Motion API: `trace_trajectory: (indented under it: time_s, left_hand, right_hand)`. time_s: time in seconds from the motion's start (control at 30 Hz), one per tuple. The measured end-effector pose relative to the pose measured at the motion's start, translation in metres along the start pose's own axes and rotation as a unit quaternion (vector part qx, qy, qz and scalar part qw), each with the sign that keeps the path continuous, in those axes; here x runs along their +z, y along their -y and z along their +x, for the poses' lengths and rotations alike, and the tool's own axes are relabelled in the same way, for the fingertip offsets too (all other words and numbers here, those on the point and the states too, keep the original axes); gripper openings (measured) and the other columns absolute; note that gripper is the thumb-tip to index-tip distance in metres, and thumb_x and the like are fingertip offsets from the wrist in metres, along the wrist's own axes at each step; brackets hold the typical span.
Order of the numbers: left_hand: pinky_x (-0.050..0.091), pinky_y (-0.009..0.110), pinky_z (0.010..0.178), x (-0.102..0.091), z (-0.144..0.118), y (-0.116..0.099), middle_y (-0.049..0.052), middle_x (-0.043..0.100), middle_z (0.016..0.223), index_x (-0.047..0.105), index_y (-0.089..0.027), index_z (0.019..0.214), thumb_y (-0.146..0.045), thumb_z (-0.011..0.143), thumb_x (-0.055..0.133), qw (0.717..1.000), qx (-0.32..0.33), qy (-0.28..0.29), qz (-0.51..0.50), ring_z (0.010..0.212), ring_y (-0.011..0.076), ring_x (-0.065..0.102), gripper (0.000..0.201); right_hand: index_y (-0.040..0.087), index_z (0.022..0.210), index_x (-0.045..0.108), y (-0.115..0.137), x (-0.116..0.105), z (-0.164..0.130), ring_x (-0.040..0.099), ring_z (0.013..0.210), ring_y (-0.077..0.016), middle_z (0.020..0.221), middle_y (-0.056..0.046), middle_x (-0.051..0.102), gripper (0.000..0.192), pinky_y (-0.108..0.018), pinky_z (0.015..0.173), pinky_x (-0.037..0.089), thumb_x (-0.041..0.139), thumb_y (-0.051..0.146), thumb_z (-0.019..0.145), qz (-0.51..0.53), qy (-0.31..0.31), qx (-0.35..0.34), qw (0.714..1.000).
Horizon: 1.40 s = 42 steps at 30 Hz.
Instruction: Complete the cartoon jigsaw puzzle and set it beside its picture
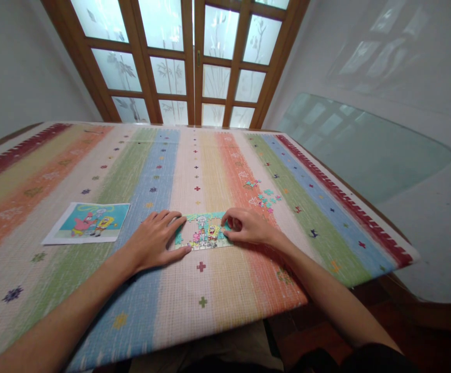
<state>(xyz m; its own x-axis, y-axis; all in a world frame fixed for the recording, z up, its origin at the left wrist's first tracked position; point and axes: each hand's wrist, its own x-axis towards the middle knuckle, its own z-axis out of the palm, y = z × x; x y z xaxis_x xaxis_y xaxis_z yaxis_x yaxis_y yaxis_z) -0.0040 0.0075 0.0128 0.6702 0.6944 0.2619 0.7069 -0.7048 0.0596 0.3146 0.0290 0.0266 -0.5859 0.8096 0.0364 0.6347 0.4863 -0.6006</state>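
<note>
A partly assembled jigsaw puzzle (205, 231) lies flat on the table (217, 290), which is covered by a striped cloth in red, yellow, orange, green, blue and cream bands with small cross marks. The puzzle is the landmark here: it sits near the middle of the table, closer to the person's edge than to the far one, on the cream and blue stripes.

The left hand (156, 239) rests against the left side of the puzzle, palm down and open, fingers spread and lying flat. Its fingertips touch the puzzle's left edge, and the thumb runs along the lower left corner. It grips nothing.

The right hand (246, 226) sits at the right edge of the puzzle, fingers curled inward with thumb and forefinger pinched close at the puzzle's border. Whether a single piece is between them is too small to tell.

Just beyond the right hand, up and to the right of the puzzle, a scatter of loose pieces (264, 197) lies on the orange and green stripes, apart from the assembled part.

Well to the left of the puzzle lies a reference picture (89, 223), a printed sheet with 2 cartoon figures on a turquoise ground and a white margin.

Behind the table, far beyond the puzzle, stands a wooden door (188, 62) with frosted glass panes. To the right of the puzzle, past the table's edge, a glass sheet (365, 150) leans against the wall.
</note>
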Motion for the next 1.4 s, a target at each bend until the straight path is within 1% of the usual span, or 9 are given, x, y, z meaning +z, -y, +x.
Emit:
trace_trajectory:
  time_s: [0.47, 0.6, 0.73, 0.83, 0.9, 0.97, 1.07, 1.23, 1.4]
  left_hand:
    - [0.049, 0.052, 0.098, -0.002, 0.001, -0.001, 0.015, 0.065, 0.131, 0.061, -0.019, 0.131, -0.064, 0.094, 0.056, 1.000, -0.004, -0.006, -0.018, 0.114, 0.0357, 0.061, 0.059]
    - [0.049, 0.053, 0.099, -0.003, 0.001, -0.001, 0.016, 0.066, 0.131, 0.061, -0.018, 0.131, -0.065, 0.094, 0.055, 1.000, -0.005, 0.004, -0.011, 0.115, 0.0355, 0.061, 0.060]
    - [0.048, 0.055, 0.100, -0.002, 0.000, -0.001, 0.016, 0.066, 0.133, 0.060, -0.019, 0.134, -0.066, 0.094, 0.055, 1.000, -0.010, 0.006, -0.022, 0.116, 0.0363, 0.060, 0.062]
    - [0.047, 0.056, 0.103, 0.000, -0.001, 0.000, 0.015, 0.064, 0.139, 0.059, -0.020, 0.138, -0.067, 0.096, 0.053, 1.000, -0.007, 0.007, -0.028, 0.120, 0.0366, 0.060, 0.063]
    - [0.046, 0.056, 0.105, 0.003, -0.001, 0.000, 0.014, 0.063, 0.144, 0.058, -0.021, 0.141, -0.068, 0.097, 0.051, 1.000, 0.000, 0.008, -0.030, 0.123, 0.0369, 0.059, 0.065]
    - [0.044, 0.056, 0.108, 0.004, -0.001, -0.001, 0.013, 0.062, 0.147, 0.057, -0.022, 0.145, -0.069, 0.097, 0.049, 0.999, 0.010, 0.011, -0.037, 0.127, 0.0368, 0.058, 0.067]
    - [0.043, 0.055, 0.110, 0.005, -0.001, -0.002, 0.012, 0.062, 0.149, 0.054, -0.024, 0.149, -0.070, 0.098, 0.048, 0.998, 0.022, 0.021, -0.054, 0.131, 0.0360, 0.057, 0.068]
    - [0.042, 0.057, 0.111, 0.004, 0.000, -0.002, 0.013, 0.061, 0.150, 0.051, -0.023, 0.151, -0.071, 0.099, 0.045, 0.998, 0.021, 0.027, -0.056, 0.133, 0.0367, 0.056, 0.070]
    - [0.043, 0.055, 0.110, 0.004, 0.000, -0.002, 0.014, 0.060, 0.151, 0.050, -0.022, 0.149, -0.071, 0.101, 0.041, 0.998, 0.023, 0.028, -0.045, 0.132, 0.0355, 0.056, 0.070]
  right_hand:
    - [0.019, 0.101, 0.066, 0.001, 0.004, -0.002, 0.053, 0.071, -0.0155, 0.090, -0.003, 0.062, 0.011, -0.030, 0.069, 0.041, 0.066, 0.015, 0.091, -0.031, -0.016, -0.067, 0.997]
    - [0.019, 0.101, 0.066, -0.004, 0.001, -0.001, 0.055, 0.075, -0.0173, 0.097, -0.005, 0.064, 0.010, -0.031, 0.074, 0.044, 0.064, 0.015, 0.092, -0.046, -0.025, -0.064, 0.997]
    - [0.019, 0.102, 0.067, -0.012, -0.007, 0.001, 0.059, 0.083, -0.0203, 0.101, -0.008, 0.066, 0.015, -0.034, 0.079, 0.047, 0.058, 0.011, 0.093, -0.054, -0.063, -0.040, 0.996]
    - [0.021, 0.106, 0.068, -0.016, -0.011, 0.003, 0.062, 0.101, -0.0237, 0.110, -0.009, 0.069, 0.017, -0.039, 0.092, 0.049, 0.056, 0.013, 0.097, -0.055, -0.077, -0.063, 0.994]
    - [0.021, 0.113, 0.070, -0.017, -0.009, 0.004, 0.061, 0.114, -0.0249, 0.121, -0.010, 0.069, 0.020, -0.044, 0.104, 0.045, 0.056, 0.016, 0.100, -0.064, -0.062, -0.099, 0.991]
    - [0.021, 0.121, 0.070, -0.016, -0.006, 0.006, 0.060, 0.120, -0.0245, 0.130, -0.009, 0.068, 0.024, -0.048, 0.111, 0.040, 0.054, 0.018, 0.103, -0.076, -0.036, -0.127, 0.988]
    - [0.021, 0.128, 0.070, -0.016, 0.000, 0.007, 0.060, 0.122, -0.0235, 0.137, -0.008, 0.066, 0.029, -0.049, 0.112, 0.039, 0.050, 0.019, 0.106, -0.082, -0.016, -0.143, 0.986]
    - [0.021, 0.130, 0.070, -0.016, 0.005, 0.007, 0.060, 0.123, -0.0241, 0.135, -0.009, 0.067, 0.032, -0.049, 0.112, 0.040, 0.050, 0.019, 0.106, -0.072, -0.020, -0.135, 0.988]
    - [0.022, 0.132, 0.070, -0.017, 0.002, 0.007, 0.059, 0.126, -0.0241, 0.137, -0.009, 0.067, 0.031, -0.049, 0.112, 0.041, 0.053, 0.018, 0.106, -0.060, -0.035, -0.125, 0.990]
